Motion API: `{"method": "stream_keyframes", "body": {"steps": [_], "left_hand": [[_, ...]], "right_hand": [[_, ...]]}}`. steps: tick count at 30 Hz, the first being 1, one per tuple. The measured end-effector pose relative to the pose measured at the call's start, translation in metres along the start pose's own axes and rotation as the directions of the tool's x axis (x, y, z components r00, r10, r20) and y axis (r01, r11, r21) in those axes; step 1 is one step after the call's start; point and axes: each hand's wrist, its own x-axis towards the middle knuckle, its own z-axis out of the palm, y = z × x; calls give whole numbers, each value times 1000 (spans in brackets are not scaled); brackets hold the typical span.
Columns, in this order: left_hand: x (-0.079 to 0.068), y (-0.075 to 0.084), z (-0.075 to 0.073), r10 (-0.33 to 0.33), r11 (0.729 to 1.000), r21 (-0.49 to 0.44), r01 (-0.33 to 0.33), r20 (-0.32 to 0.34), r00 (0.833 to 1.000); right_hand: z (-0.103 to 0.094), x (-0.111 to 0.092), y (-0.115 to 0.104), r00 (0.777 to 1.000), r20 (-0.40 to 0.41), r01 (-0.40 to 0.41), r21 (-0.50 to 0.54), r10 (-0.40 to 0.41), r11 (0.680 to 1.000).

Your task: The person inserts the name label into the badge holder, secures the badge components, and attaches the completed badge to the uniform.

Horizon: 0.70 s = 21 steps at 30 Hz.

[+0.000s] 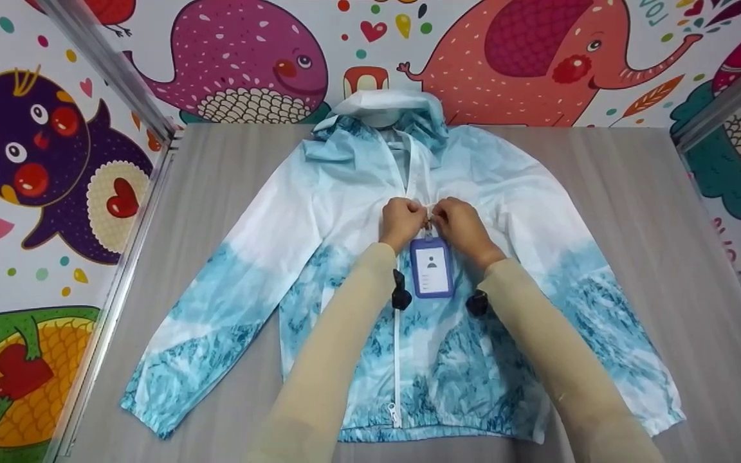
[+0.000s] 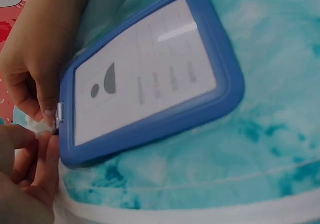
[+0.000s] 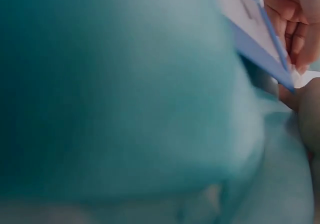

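A hooded blue-and-white jacket lies spread on the table, front up. At its chest, beside the zipper, a blue-framed ID badge rests with its clip end toward the hood. My left hand pinches at the white cloth beside the badge's clip. Opposite it, my right hand pinches the clip at the badge's top. In the left wrist view, the fingertips of both hands meet around this clip. They partly hide it, so whether it bites the cloth cannot be seen.
The wood-grain table extends on both sides of the jacket. Cartoon-printed panels stand behind and at the sides, with a metal rail along the left edge. The zipper pull lies near the jacket's hem.
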Motion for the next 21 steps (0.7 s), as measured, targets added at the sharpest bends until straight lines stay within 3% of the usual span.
{"method": "stream_keyframes", "body": {"steps": [6, 11, 18, 21], "left_hand": [[2, 0, -2, 40, 998, 50, -40, -10, 999], [-1, 0, -3, 51, 995, 87, -52, 17, 999], [-2, -1, -2, 173, 968, 180, -178, 42, 984], [-1, -1, -1, 194, 964, 180, -196, 28, 981]], "right_hand": [[2, -2, 0, 1000, -18, 23, -33, -24, 999], [1, -1, 2, 1000, -24, 8, 64, -7, 998], [-5, -1, 8, 1000, 11, -22, 177, 21, 984], [-8, -2, 10, 999, 7, -33, 210, 32, 977]]}}
